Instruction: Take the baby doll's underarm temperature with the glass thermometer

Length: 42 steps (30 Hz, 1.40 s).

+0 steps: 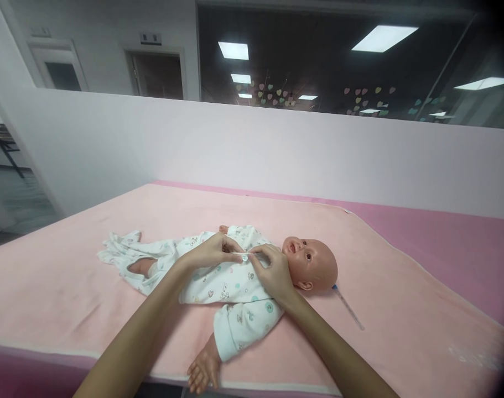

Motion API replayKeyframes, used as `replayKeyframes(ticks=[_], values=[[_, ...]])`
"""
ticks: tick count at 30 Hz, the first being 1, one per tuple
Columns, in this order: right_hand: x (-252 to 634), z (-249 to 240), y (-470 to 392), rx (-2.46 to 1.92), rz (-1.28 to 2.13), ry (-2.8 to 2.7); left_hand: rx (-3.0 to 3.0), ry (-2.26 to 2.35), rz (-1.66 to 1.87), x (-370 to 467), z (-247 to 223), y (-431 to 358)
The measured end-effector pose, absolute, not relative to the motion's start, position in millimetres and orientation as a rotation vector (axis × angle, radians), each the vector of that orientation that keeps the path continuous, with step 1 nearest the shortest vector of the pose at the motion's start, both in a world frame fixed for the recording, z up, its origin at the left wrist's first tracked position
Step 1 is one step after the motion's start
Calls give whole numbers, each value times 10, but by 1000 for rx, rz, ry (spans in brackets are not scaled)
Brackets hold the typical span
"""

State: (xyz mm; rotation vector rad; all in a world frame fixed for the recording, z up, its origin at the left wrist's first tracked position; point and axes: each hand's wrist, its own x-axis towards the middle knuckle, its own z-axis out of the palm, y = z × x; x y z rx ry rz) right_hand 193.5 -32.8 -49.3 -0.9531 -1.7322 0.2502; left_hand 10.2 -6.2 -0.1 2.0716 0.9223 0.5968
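Note:
A baby doll (322, 264) lies on its back, its head to the right, dressed in a white printed romper (235, 283). My left hand (212, 251) is closed in a pinch on the romper's front edge at the chest. Close beside it, my right hand (273, 272) pinches the same edge nearer the doll's chin. Between my fingertips a small pale fold of cloth (245, 257) stands up; I cannot make out whether a snap is there. One doll arm (206, 365) reaches toward me out of its sleeve. The romper's lower part is open around a bare doll leg (143, 267).
A thin stick with a blue end, perhaps a thermometer (349, 307), lies beside the doll's head. Beneath everything is a pink blanket (401, 331) over a padded table. A white partition (318, 155) rises behind, with a dark window (318, 61) above it.

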Motion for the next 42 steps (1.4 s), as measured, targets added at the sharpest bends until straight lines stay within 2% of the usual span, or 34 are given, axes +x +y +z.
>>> replayKeyframes(ticks=[10,20,31,36,42], values=[[1922,-502,-339,-964,193,-1721,2060,865,556,152,51,-122],[1899,-527,-382,-902,-221,-1835,1946,820,610,142,-2,-76],[1882,-546,-386,-853,-187,-1889,1920,977,585,-21,45,-41],[1888,-570,-390,-880,-167,-1867,1867,915,476,-211,81,-9],[1815,-444,-399,-878,-120,-1950,1816,833,506,-222,67,-29]])
